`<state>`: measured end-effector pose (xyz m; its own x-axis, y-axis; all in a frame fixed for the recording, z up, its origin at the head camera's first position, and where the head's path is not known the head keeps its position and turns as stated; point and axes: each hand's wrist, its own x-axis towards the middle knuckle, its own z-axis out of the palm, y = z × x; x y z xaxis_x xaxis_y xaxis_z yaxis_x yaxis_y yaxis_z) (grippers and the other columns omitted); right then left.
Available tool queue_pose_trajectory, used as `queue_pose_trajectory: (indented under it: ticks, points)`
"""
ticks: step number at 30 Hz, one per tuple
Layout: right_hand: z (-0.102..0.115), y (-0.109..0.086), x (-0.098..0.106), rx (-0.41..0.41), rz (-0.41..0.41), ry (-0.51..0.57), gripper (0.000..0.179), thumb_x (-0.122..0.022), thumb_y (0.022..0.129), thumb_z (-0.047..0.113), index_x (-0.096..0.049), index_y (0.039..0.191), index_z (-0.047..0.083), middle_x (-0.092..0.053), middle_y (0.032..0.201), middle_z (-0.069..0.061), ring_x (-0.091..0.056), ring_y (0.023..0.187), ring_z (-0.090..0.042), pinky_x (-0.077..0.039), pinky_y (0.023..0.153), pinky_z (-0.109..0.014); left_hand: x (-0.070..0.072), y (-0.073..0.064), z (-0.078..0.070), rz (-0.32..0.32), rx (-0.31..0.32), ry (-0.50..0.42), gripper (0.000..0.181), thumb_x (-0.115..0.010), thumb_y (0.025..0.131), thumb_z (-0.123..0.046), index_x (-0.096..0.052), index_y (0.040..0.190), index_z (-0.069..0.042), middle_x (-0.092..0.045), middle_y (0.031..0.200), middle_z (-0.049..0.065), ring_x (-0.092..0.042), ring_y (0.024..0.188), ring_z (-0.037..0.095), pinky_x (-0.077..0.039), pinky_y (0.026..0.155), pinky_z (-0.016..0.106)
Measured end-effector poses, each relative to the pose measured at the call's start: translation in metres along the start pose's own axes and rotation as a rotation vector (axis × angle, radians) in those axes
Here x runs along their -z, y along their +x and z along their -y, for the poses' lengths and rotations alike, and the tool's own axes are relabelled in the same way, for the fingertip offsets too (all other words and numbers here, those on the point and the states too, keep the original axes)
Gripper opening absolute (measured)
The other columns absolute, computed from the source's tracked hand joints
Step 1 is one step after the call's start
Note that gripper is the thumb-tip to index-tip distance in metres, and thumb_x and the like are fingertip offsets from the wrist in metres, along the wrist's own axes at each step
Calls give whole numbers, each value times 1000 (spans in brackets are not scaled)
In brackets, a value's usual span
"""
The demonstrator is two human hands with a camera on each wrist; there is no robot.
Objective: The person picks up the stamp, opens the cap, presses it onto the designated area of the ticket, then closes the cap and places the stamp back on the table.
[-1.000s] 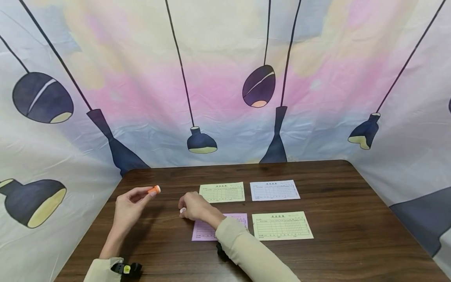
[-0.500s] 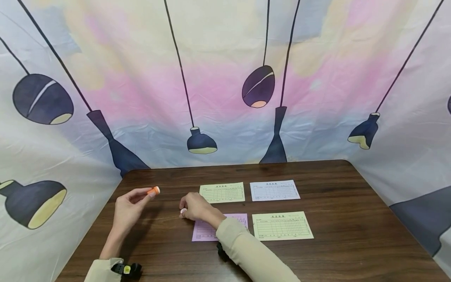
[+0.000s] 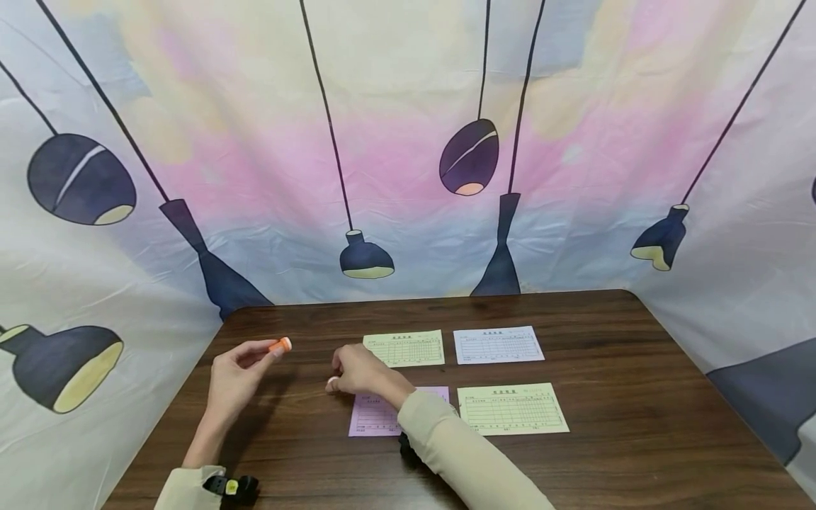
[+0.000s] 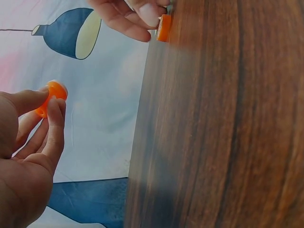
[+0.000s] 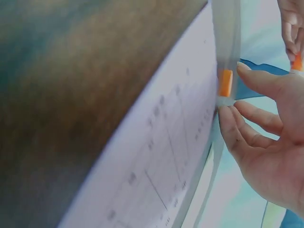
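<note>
My left hand (image 3: 234,382) pinches a small orange stamp (image 3: 279,345) between thumb and fingertips, raised over the left of the table. Its pale end points to the right; the left wrist view shows the orange body (image 4: 56,92) between the fingers. Lower and to the right, my right hand (image 3: 363,370) reaches over the pink slip (image 3: 372,418). A round orange cap (image 4: 164,28) with a whitish face sits flat on the table at its fingertips. In the right wrist view the thumb and fingers stand apart around the cap (image 5: 226,83).
Two yellow-green slips (image 3: 404,348) (image 3: 513,409) and a pale blue slip (image 3: 499,346) lie beside the pink one on the dark wood table (image 3: 637,425). Behind the table hangs a cloth backdrop (image 3: 408,156) printed with lamps. The right forearm covers part of the pink slip.
The right hand has shifted slightly right and its fingers have let go of the cap, which stays on the table. The left hand holds the stamp in nearly the same place.
</note>
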<state>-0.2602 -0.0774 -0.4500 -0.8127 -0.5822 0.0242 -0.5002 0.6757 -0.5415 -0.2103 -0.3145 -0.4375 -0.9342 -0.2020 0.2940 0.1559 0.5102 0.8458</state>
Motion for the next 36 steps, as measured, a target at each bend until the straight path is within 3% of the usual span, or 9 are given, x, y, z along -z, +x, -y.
queue_pose_trajectory:
  ticks: [9, 18, 24, 31, 36]
  points:
    - [-6, -9, 9, -8, 9, 17, 35, -80, 94, 38, -76, 110, 8, -76, 96, -1, -62, 76, -6, -52, 71, -22, 0, -2, -1, 7, -3, 8, 36, -79, 96, -30, -77, 120, -3, -73, 96, -29, -71, 85, -10, -56, 73, 12]
    - [-11, -20, 27, 22, -29, 26, 37, -77, 97, 37, -76, 117, 6, -78, 108, -4, -62, 77, -6, -53, 75, -22, -3, -2, -4, 0, -1, 7, 30, -78, 97, -23, -76, 119, -2, -71, 94, -30, -70, 84, -11, -56, 72, 12]
    - [-27, -31, 39, 44, -58, 50, 39, -76, 98, 39, -77, 118, 6, -78, 113, -6, -68, 85, -9, -54, 78, -23, -5, -3, -8, 16, 4, -18, 36, -78, 97, -29, -76, 120, -1, -76, 100, -20, -71, 86, -10, -57, 74, 14]
    - [-42, -44, 50, 34, -91, 69, 38, -75, 98, 38, -76, 120, 7, -77, 119, -7, -72, 104, -15, -58, 91, -30, -4, -4, -15, 44, 13, -95, 38, -77, 98, -24, -73, 123, 4, -73, 95, -28, -73, 87, -8, -58, 77, 14]
    - [-50, -52, 56, 39, -96, 75, 35, -73, 100, 34, -76, 121, 6, -75, 120, -7, -71, 106, -17, -58, 92, -32, -8, -5, -24, 94, 17, -141, 41, -77, 98, -25, -71, 126, 4, -75, 97, -24, -75, 89, -4, -58, 80, 14]
